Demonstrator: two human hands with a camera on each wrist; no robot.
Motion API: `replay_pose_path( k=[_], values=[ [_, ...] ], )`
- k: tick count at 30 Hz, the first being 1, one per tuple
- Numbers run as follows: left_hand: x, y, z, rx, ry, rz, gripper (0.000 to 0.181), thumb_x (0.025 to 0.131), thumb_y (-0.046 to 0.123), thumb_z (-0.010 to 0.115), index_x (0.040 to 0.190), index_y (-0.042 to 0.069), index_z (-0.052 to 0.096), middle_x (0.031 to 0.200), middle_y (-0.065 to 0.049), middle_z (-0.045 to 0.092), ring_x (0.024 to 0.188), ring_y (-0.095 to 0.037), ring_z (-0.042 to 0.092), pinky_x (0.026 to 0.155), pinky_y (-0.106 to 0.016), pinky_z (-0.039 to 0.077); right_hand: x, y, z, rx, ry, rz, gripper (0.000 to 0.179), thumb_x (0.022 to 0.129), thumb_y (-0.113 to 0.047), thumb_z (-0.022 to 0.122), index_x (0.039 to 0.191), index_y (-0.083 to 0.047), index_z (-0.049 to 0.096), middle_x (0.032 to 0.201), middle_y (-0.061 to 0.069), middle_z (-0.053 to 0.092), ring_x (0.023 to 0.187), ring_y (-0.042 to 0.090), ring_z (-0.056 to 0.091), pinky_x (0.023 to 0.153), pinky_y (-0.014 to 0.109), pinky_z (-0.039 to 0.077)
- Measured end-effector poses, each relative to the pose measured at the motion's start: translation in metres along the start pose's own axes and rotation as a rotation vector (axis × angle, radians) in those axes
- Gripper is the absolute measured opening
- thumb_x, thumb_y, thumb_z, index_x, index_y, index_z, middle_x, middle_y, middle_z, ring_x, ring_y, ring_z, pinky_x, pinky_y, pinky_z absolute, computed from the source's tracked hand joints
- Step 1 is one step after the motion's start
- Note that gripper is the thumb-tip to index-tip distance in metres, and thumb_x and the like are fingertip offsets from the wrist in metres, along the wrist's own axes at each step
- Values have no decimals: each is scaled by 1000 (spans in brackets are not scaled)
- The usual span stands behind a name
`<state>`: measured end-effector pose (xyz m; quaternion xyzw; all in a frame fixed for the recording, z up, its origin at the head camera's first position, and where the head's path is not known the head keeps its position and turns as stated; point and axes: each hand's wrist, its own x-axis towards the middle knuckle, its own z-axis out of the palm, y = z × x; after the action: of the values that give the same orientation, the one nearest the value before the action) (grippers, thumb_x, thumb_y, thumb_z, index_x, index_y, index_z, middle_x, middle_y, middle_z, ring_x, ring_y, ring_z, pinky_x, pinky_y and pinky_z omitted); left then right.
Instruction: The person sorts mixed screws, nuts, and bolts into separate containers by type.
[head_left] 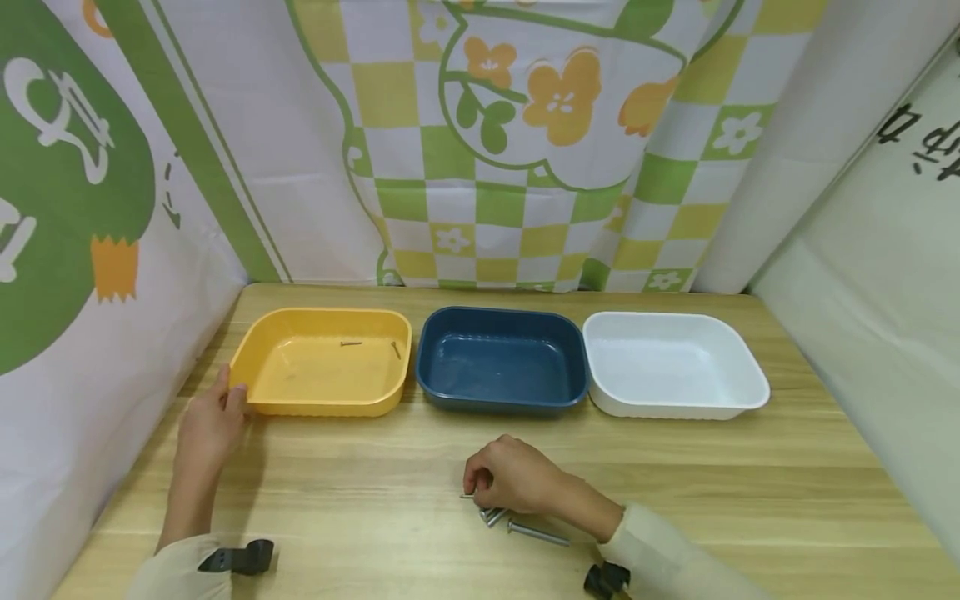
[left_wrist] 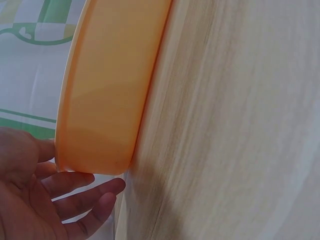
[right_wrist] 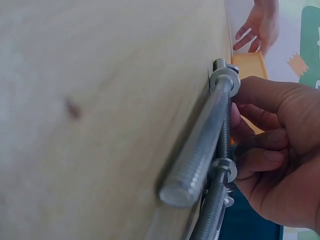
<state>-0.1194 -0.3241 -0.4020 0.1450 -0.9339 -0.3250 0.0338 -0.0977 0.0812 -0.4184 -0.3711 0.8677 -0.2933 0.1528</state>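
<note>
My left hand (head_left: 212, 425) holds the near left corner of the yellow tray (head_left: 315, 409), its thumb at the rim and fingers against the outside wall (left_wrist: 107, 100). Two small screws, one (head_left: 350, 342) lying sideways and another (head_left: 396, 350) near the right wall, are in that tray. My right hand (head_left: 517, 477) is low over the table, fingers curled, pinching a thin screw (head_left: 467, 497) whose end sticks out on the left. Below it lie several metal bolts (head_left: 492, 517), partly covered by the hand. One long bolt (head_left: 538, 534) lies apart on the right.
To the right of the yellow tray stand a dark blue tray (head_left: 501, 407) and a white tray (head_left: 678, 411), side by side. Behind the wooden table (head_left: 360, 492) hangs a patterned cloth (head_left: 525, 217). White sheets flank both sides.
</note>
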Motion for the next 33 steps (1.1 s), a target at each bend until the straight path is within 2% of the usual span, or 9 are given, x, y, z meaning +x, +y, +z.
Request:
replay_pose_path(
  k=[8,14,18,25,33],
  values=[
    [-1,-2,0,-7,21,23,54,109,27,35,154,-2,23,142,-35,39,125,-58,41,99,-67,33,5,-2,2,10,3,1,16,78,-2,76,77,-17,72,64,-21,54,61,-4,50,62,17,44],
    [-1,-3,-1,-12,27,29,55,109,28,34,154,-2,22,142,-35,39,124,-58,42,98,-68,34,14,-6,-1,21,49,-9,16,78,-4,75,77,-19,72,64,-20,54,63,-3,50,61,18,44],
    [-1,-3,-1,-8,18,17,56,109,30,33,154,-1,22,141,-37,39,117,-56,48,94,-67,37,23,-11,-5,40,86,-25,13,81,-4,75,79,-17,74,65,-19,57,61,-2,51,58,18,44],
    [2,-2,-2,-9,-7,-6,57,109,31,33,155,0,20,141,-37,39,121,-58,44,95,-68,37,41,-23,-21,35,116,-32,8,87,-7,74,86,-15,76,71,-19,61,62,1,52,59,21,44],
    [1,1,0,-34,2,-17,56,109,31,33,155,2,21,142,-35,38,124,-58,42,97,-68,36,67,-33,-31,11,170,-27,11,85,-4,73,85,-15,77,70,-16,63,65,4,55,63,23,46]
  ],
)
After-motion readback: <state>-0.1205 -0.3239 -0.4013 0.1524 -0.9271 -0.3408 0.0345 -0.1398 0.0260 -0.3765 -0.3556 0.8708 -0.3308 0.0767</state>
